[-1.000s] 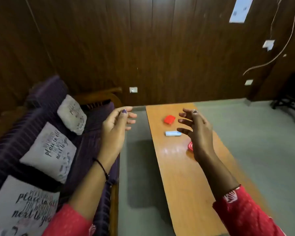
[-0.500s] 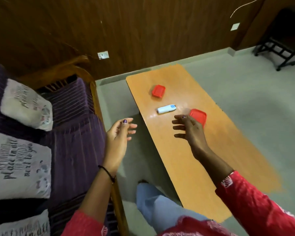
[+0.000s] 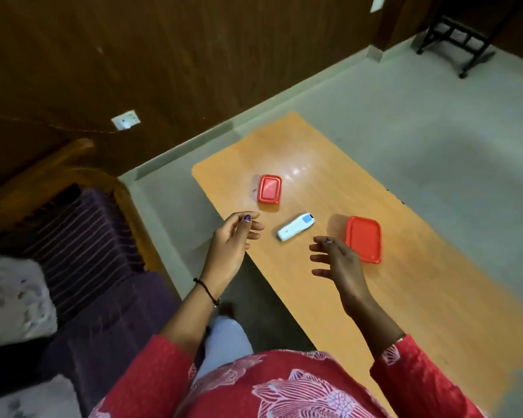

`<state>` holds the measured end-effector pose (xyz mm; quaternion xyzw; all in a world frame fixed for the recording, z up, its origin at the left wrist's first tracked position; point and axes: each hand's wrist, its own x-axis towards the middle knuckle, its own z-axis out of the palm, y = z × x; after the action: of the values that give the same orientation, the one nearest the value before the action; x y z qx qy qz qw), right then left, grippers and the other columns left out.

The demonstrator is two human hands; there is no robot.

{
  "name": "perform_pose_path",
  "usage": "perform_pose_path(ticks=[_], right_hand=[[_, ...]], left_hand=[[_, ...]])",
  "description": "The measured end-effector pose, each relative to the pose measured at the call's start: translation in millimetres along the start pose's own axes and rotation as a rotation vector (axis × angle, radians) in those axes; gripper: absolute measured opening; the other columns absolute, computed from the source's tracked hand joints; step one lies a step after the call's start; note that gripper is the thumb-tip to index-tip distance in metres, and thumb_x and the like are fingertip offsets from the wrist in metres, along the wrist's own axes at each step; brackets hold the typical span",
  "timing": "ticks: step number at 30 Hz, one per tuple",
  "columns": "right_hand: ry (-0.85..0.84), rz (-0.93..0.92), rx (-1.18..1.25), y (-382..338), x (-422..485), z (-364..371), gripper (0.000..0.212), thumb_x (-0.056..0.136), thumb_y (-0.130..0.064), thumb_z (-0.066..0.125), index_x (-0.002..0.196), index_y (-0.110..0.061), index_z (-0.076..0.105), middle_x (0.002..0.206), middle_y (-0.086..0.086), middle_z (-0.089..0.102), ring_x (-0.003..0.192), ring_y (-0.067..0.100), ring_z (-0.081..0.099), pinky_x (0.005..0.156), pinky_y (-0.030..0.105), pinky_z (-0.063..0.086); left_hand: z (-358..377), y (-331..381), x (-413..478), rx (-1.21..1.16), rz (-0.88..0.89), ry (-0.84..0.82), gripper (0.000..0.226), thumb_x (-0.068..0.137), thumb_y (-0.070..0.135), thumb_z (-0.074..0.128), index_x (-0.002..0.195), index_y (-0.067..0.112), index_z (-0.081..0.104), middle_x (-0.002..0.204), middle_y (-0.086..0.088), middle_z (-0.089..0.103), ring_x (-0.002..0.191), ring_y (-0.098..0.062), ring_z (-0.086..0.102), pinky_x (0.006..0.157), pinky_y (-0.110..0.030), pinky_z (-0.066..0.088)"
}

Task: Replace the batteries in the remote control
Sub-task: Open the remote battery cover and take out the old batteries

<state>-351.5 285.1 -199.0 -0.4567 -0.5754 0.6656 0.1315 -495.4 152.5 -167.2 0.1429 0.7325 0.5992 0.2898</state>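
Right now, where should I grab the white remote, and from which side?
Pinch the white remote across its long sides at the plain near end, probably from above with the left hand: it lies flat, slanted, sides clear.

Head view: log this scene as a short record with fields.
remote control: white, flat on table, untouched
left grip: open hand, left of the remote control, holding nothing
right grip: open hand, beside larger red container, holding nothing
smaller red container: farther along table, lid on
task state: not yet begun
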Motion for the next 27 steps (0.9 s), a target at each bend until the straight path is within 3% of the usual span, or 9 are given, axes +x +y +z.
perform_pose_path(ticks=[6, 11, 14, 18, 21, 27], right_hand=[[0.323, 0.118, 0.203, -1.0, 51.6, 37.9, 0.028, 0.099, -0.024, 0.039, 0.109, -0.012, 0.062, 0.102, 0.01, 0.065, 0.088, 0.022, 0.06, 0.066, 0.033, 0.05], [0.562, 0.222, 0.36, -5.9, 92.9, 82.1, 0.026, 0.098, -0.02, 0.038, 0.106, -0.012, 0.062, 0.096, 0.008, 0.065, 0.084, 0.021, 0.06, 0.063, 0.031, 0.049], [0.655, 0.26, 0.406, 4.2, 118.5, 96.2, 0.026, 0.097, -0.017, 0.039, 0.107, -0.011, 0.062, 0.095, 0.007, 0.064, 0.082, 0.02, 0.059, 0.061, 0.031, 0.049], [0.74, 0.299, 0.459, 50.3, 151.8, 104.9, 0.026, 0.096, -0.014, 0.039, 0.105, -0.01, 0.063, 0.094, 0.007, 0.065, 0.082, 0.02, 0.06, 0.062, 0.032, 0.049], [0.766, 0.314, 0.491, 100.4, 178.9, 109.1, 0.027, 0.096, -0.014, 0.038, 0.103, -0.012, 0.063, 0.095, 0.007, 0.065, 0.082, 0.02, 0.06, 0.063, 0.033, 0.05], [0.853, 0.241, 0.605, 218.1, 237.5, 133.2, 0.023, 0.096, -0.016, 0.043, 0.104, -0.014, 0.064, 0.098, 0.009, 0.066, 0.082, 0.02, 0.062, 0.065, 0.033, 0.051]], left_hand=[[-14.4, -2.0, 117.3, 0.106, -0.038, -0.311, 0.022, 0.098, 0.019, 0.042, 0.095, 0.027, 0.063, 0.09, 0.0, 0.069, 0.08, -0.013, 0.062, 0.07, -0.028, 0.044], [-13.4, 7.0, 215.8, 0.221, -0.015, -0.533, 0.02, 0.098, 0.01, 0.042, 0.103, 0.012, 0.06, 0.098, -0.013, 0.067, 0.077, 0.003, 0.064, 0.065, -0.005, 0.043], [2.1, -5.6, 252.9, 0.271, -0.048, -0.632, 0.02, 0.098, 0.011, 0.041, 0.105, 0.011, 0.06, 0.095, -0.008, 0.066, 0.076, 0.005, 0.063, 0.063, -0.004, 0.043], [26.5, -64.6, 280.0, 0.335, -0.116, -0.708, 0.021, 0.098, 0.013, 0.043, 0.107, 0.01, 0.061, 0.095, -0.004, 0.066, 0.086, -0.011, 0.06, 0.064, -0.008, 0.044], [43.5, -117.6, 297.3, 0.356, -0.131, -0.71, 0.02, 0.096, 0.013, 0.044, 0.105, 0.016, 0.062, 0.099, -0.002, 0.067, 0.089, -0.012, 0.059, 0.071, -0.02, 0.044], [65.0, -239.6, 331.0, 0.336, -0.064, -0.745, 0.023, 0.096, 0.011, 0.044, 0.111, 0.014, 0.061, 0.107, -0.002, 0.064, 0.094, -0.013, 0.059, 0.074, -0.019, 0.046]])
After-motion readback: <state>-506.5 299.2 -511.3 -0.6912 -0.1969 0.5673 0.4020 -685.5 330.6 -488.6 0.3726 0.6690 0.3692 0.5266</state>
